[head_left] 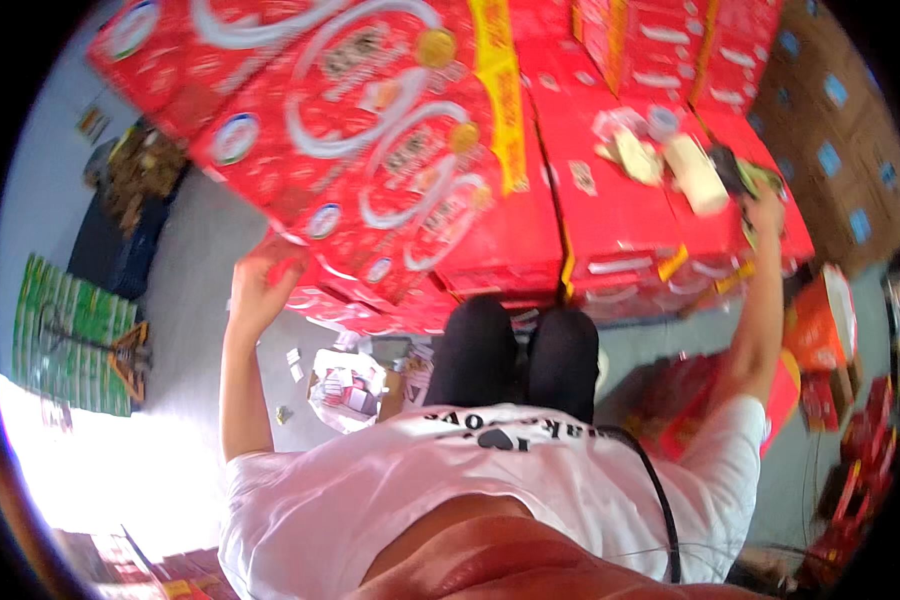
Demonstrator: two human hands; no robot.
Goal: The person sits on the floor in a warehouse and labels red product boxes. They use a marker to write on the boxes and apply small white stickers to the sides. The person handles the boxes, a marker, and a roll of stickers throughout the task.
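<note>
Printed red cardboard sheets (pixel 270 150) lie overlapping on the left part of a stack of red cartons (pixel 607 225). At the near left corner of the sheets is my left hand (pixel 270 277), fingers bent; blur hides whether it grips the edge. My right hand (pixel 765 210) is at the right side of the carton tops, on a green and black object (pixel 757 180) that looks like a tape dispenser; its grip is unclear. Beside it lie a cream-coloured roll (pixel 696 174), a crumpled pale cloth or glove (pixel 637 157) and a small translucent round item (pixel 661 122).
More red cartons (pixel 660 52) stand upright at the back. Brown cartons (pixel 810 142) are stacked at the right. An orange bag (pixel 821 322) stands at lower right. On the floor sits an open white bag of small packets (pixel 349 386). Green cartons (pixel 75 337) with a pallet jack are far left.
</note>
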